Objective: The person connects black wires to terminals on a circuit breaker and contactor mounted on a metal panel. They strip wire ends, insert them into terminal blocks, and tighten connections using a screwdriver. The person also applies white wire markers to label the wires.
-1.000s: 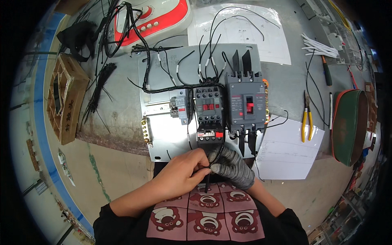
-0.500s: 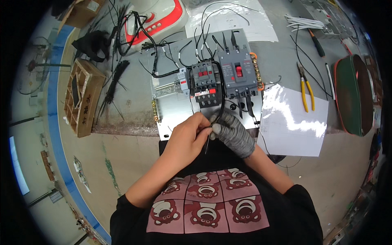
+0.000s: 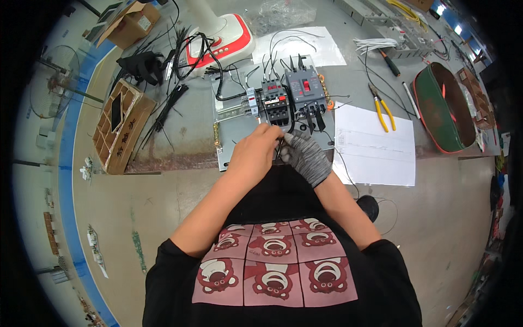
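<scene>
My bare left hand (image 3: 255,151) and my right hand (image 3: 308,158), in a grey knitted glove, meet at the front edge of a metal mounting plate (image 3: 234,133). The fingers of both are closed on black wires (image 3: 279,148) that run down between them; my left fingers partly hide the grip. Just beyond stand a contactor with a relay below it (image 3: 275,102) and a grey circuit breaker (image 3: 306,90) with a red toggle. A small light-grey module (image 3: 251,102) sits on a rail to their left. Loose black wires rise behind these parts.
To the right lie a paper sheet (image 3: 376,158), yellow-handled pliers (image 3: 383,110), a screwdriver (image 3: 390,64) and a green pouch (image 3: 444,120). On the left are a wooden compartment box (image 3: 117,144) and black cable ties (image 3: 166,111). A red-and-white appliance base (image 3: 234,43) stands behind.
The whole view has shifted, showing more of the table's far side. My hands stay together at the plate's front edge, the left turned further over the wires.
</scene>
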Available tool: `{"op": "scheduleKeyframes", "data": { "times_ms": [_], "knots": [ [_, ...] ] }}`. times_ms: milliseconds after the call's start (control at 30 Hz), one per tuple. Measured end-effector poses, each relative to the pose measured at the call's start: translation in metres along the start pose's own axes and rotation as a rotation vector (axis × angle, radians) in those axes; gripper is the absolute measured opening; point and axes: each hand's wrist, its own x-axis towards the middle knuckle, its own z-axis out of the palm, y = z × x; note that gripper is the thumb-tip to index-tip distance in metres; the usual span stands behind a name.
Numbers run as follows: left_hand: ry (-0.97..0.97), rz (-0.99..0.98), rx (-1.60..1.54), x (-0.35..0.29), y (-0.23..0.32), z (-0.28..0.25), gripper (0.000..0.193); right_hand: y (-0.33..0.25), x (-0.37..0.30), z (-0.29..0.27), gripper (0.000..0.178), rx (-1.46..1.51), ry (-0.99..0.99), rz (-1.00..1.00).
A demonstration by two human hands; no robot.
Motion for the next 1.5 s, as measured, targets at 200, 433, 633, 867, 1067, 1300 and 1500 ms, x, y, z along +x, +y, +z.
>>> {"op": "scheduleKeyframes", "data": {
  "times_ms": [200, 433, 633, 867, 1067, 1300, 1500],
  "knots": [
    [0.008, 0.149, 0.217, 0.014, 0.005, -0.005, 0.020, -0.003, -0.029, 0.026, 0.037, -0.690, 0.164, -0.526],
    [-0.077, 0.226, 0.286, 0.039, 0.011, -0.024, 0.027, -0.035, -0.016, 0.026, 0.020, -1.449, 0.197, -0.845],
    [-0.185, 0.152, 0.002, 0.046, -0.002, -0.042, 0.032, -0.038, -0.019, 0.022, 0.016, -1.453, 0.170, -0.871],
    [-0.143, 0.037, -0.051, 0.056, -0.024, -0.051, 0.025, -0.045, -0.022, 0.034, 0.012, -1.407, 0.250, -0.668],
    [-0.117, 0.181, -0.019, 0.082, -0.038, -0.051, 0.023, -0.039, -0.012, 0.039, 0.011, -1.340, 0.289, -0.665],
    [-0.168, 0.254, 0.056, 0.086, -0.040, -0.070, 0.032, -0.036, -0.007, 0.042, 0.013, -1.208, 0.339, -0.518],
    [-0.221, 0.172, -0.010, 0.080, -0.060, -0.078, 0.029, -0.031, -0.007, 0.041, 0.014, -1.140, 0.282, -0.484]
  ]
}}
